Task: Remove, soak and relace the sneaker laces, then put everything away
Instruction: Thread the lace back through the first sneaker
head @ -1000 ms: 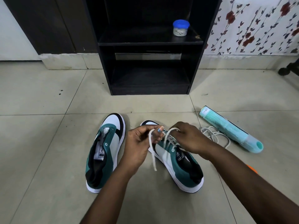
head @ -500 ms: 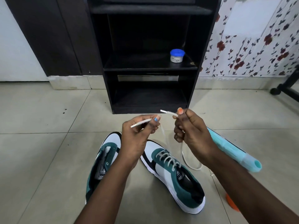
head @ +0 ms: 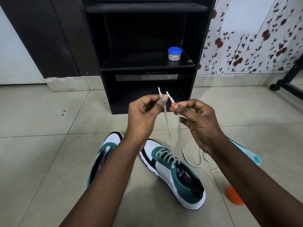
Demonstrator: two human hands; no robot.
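Left hand (head: 144,115) pinching one lace end (head: 159,92) between thumb and forefinger, tip sticking up. Right hand (head: 200,122) pinching other lace end (head: 169,96) same way, tip tilted up-left. Both hands raised close together mid-frame, not touching. Two lace strands (head: 168,123) hanging down blurred from the fingers to the right sneaker (head: 177,176). Right sneaker on tiled floor (head: 41,153), green, white and black, toe pointing far-left, laces crossed through the eyelets. Left sneaker (head: 105,154) just beside it on the left, partly hidden by left forearm, unlaced. Loose white lace (head: 195,161) coiled on floor right of the right sneaker. Teal tube-like item (head: 252,154) on floor far right, mostly behind right forearm. Orange object (head: 232,195) near right, on floor. Black shelf unit (head: 147,66) far centre; small jar with blue lid (head: 175,53) on its middle shelf, right side. Floral wallpaper (head: 254,46) far right.
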